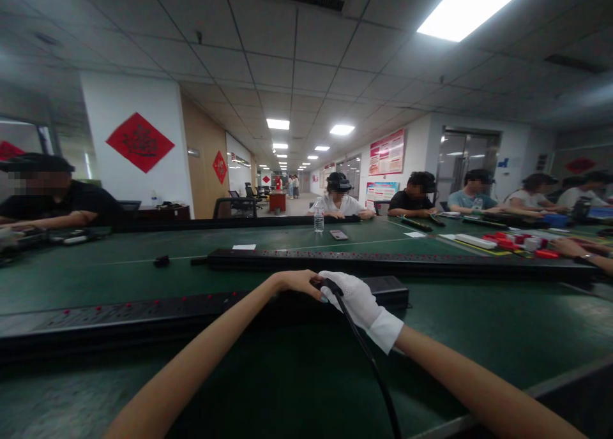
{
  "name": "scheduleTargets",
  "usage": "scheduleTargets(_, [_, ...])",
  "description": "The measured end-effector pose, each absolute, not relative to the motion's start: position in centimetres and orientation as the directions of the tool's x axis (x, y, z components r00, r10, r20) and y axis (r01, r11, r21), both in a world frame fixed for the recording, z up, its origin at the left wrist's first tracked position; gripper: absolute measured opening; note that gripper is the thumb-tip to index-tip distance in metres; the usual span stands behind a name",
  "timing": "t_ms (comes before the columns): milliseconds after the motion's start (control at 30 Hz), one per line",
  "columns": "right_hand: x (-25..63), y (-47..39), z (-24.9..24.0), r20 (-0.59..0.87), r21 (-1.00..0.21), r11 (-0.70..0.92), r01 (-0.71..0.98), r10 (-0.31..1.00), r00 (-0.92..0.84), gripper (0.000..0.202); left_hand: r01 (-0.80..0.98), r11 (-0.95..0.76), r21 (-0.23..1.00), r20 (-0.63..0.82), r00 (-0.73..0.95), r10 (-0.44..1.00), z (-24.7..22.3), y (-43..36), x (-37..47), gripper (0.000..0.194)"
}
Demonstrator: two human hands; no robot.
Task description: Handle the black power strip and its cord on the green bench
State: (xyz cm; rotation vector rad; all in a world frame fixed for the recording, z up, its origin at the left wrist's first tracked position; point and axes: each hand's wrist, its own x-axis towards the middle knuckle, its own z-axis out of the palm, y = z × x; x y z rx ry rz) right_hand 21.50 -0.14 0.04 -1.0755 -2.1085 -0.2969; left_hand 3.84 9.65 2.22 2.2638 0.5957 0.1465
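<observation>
My bare left hand (301, 282) and my right hand (353, 298), in a white glove, meet over the near power strip (158, 308), a long black bar with red dots along its top. Between them is the black plug (331, 288) of a black cable (368, 353). My right fingers are closed around the plug. The fingertips of my left hand pinch at its left side, partly hidden behind it. From the plug the cable hangs down toward me, in front of my right wrist. The strip's right end (390, 290) shows beyond my glove.
A second long power strip (383, 260) lies farther back across the green table (498, 337). Beyond it are a water bottle (318, 221), a phone (338, 235) and a small black piece (161, 261). Red and white parts (520, 242) lie at right. Several people sit around the table.
</observation>
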Motion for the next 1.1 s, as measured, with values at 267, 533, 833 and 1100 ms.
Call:
scheduleTargets(267, [20.7, 1.2, 0.3, 0.650, -0.063, 0.516, 0.854, 0.671, -0.357, 0.025, 0.403, -0.588, 0.702, -0.121, 0.880, 0.458, 2.5, 9.7, 3.8, 0.045])
scheduleTargets(533, [20.7, 1.4, -0.1, 0.673, -0.047, 0.517, 0.855, 0.649, -0.355, 0.025, 0.405, -0.602, 0.688, -0.117, 0.881, 0.459, 2.5, 9.6, 3.8, 0.042])
scheduleTargets(833, [21.6, 2.2, 0.3, 0.607, -0.212, 0.597, 0.774, 0.701, -0.375, 0.022, 0.396, -0.612, 0.685, -0.098, 0.882, 0.461, 2.1, 9.9, 3.9, 0.042])
scheduleTargets(1100, [21.5, 1.7, 0.1, 0.621, -0.193, 0.595, 0.780, 0.690, -0.372, 0.022, 0.393, -0.623, 0.676, -0.094, 0.885, 0.456, 2.2, 9.8, 3.9, 0.042])
